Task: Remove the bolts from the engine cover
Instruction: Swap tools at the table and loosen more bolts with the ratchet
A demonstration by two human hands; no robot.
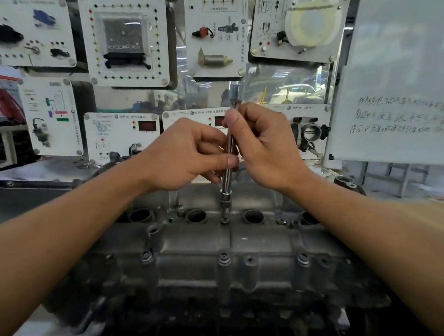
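Two pinch grips, left hand (186, 151) and right hand (263, 144), on one near-upright extension bar (227, 165), tip down on a bolt (223, 221).

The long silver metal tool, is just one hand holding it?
No, the left hand and the right hand both pinch the long silver metal tool, which stands upright over the grey metal engine cover.
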